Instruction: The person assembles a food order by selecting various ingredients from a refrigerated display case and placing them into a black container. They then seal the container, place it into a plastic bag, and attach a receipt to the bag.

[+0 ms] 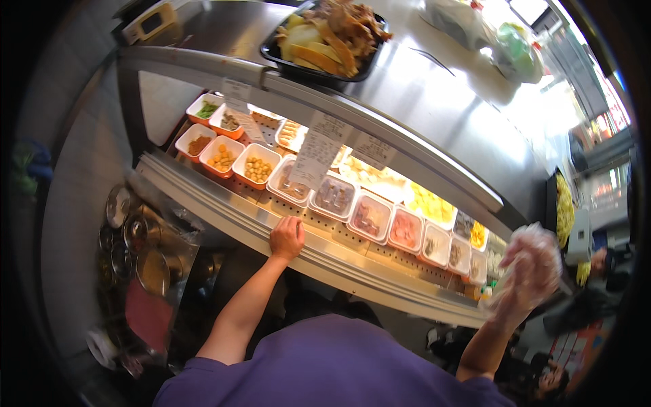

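Observation:
My left hand (287, 237) rests on the front rail (325, 258) of a lit display case, fingers curled over it. In a loose clear plastic glove, my right hand (532, 268) is raised at the right end of the case. Its fingers look bent, but the crinkled plastic hides whether they hold anything. Beyond my left hand stand tubs of small yellow balls (258, 169) and orange-yellow pieces (221, 157). Clear-lined tubs of dark pieces (334, 197) and pink meat (405, 229) run rightward. Yellow food (431, 203) lies behind them.
Printed paper slips (322, 149) hang from the case's upper edge. On the steel counter (447, 102) sit a black tray of cooked food (325, 44) and plastic bags (515, 54). Metal pots (152, 271) stand at lower left. Another person (549, 376) shows at lower right.

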A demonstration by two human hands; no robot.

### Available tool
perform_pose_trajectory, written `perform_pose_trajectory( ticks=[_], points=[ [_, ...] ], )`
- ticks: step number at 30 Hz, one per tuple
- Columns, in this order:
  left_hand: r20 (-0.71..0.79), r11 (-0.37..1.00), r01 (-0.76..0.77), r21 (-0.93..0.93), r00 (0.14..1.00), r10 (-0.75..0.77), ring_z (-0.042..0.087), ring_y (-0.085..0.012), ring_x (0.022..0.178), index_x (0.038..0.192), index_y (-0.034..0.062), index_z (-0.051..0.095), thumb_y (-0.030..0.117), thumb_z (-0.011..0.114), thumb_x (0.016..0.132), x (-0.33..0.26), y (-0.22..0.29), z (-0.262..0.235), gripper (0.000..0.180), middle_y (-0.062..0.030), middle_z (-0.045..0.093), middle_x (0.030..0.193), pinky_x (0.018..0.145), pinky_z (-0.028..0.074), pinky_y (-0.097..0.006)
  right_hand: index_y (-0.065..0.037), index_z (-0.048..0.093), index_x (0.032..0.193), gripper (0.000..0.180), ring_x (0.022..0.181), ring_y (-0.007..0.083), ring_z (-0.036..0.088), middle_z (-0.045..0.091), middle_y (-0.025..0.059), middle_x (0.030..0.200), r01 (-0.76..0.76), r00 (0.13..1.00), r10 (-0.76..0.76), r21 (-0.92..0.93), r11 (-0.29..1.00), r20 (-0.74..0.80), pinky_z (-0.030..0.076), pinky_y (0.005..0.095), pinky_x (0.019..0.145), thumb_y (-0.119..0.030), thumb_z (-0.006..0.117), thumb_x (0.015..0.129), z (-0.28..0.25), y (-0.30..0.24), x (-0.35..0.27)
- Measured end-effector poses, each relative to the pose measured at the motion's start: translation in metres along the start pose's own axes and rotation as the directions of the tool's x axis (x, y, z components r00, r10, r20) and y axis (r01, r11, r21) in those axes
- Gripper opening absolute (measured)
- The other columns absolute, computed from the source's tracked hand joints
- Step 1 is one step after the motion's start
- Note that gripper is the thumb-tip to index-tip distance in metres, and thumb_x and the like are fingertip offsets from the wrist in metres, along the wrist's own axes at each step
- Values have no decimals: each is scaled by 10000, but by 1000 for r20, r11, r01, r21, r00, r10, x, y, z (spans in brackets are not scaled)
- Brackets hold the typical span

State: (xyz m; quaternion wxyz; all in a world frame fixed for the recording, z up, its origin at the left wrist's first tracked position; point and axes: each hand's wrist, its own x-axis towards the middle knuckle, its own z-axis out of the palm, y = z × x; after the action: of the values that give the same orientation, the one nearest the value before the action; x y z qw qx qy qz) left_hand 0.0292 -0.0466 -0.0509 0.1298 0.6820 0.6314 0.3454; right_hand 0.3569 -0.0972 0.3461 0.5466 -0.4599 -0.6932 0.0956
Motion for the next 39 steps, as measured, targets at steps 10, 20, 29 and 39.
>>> perform_pose_trajectory(
  ticks=[10, 20, 29, 39],
  points=[
    [44, 994, 103, 40, 994, -105, 627, -326, 852, 874, 63, 571, 146, 621, 823, -4, 2, -7, 109, -111, 630, 851, 728, 517, -442, 12, 690, 967, 126, 767, 98, 622, 679, 61, 903, -782, 563, 738, -50, 621, 372, 520, 244, 660, -83, 720, 890, 9, 147, -168],
    [1, 997, 62, 54, 998, -62, 627, -317, 856, 860, 63, 572, 131, 601, 823, -4, 6, -2, 83, -107, 624, 849, 726, 524, -432, 19, 696, 967, 132, 689, 96, 604, 681, 57, 893, -786, 522, 710, -56, 616, 472, 512, 235, 595, -93, 707, 897, 62, 150, -152],
    [-16, 1000, 20, 13, 1000, -20, 618, -336, 821, 861, 60, 581, 110, 588, 833, 0, -2, -1, 57, -127, 619, 834, 707, 512, -435, 20, 704, 982, 163, 684, 100, 615, 674, 50, 827, -639, 585, 642, -207, 741, 494, 512, 245, 592, -130, 690, 920, 105, 130, -159],
    [-50, 999, -43, 11, 998, 43, 599, -370, 830, 907, 26, 591, 70, 561, 855, -5, -3, 6, 74, -154, 600, 842, 727, 481, -456, -3, 719, 976, 203, 801, 250, 692, 716, 145, 873, -604, 548, 729, -409, 684, 410, 538, 355, 752, -171, 700, 864, 44, 181, -186]
  ],
)
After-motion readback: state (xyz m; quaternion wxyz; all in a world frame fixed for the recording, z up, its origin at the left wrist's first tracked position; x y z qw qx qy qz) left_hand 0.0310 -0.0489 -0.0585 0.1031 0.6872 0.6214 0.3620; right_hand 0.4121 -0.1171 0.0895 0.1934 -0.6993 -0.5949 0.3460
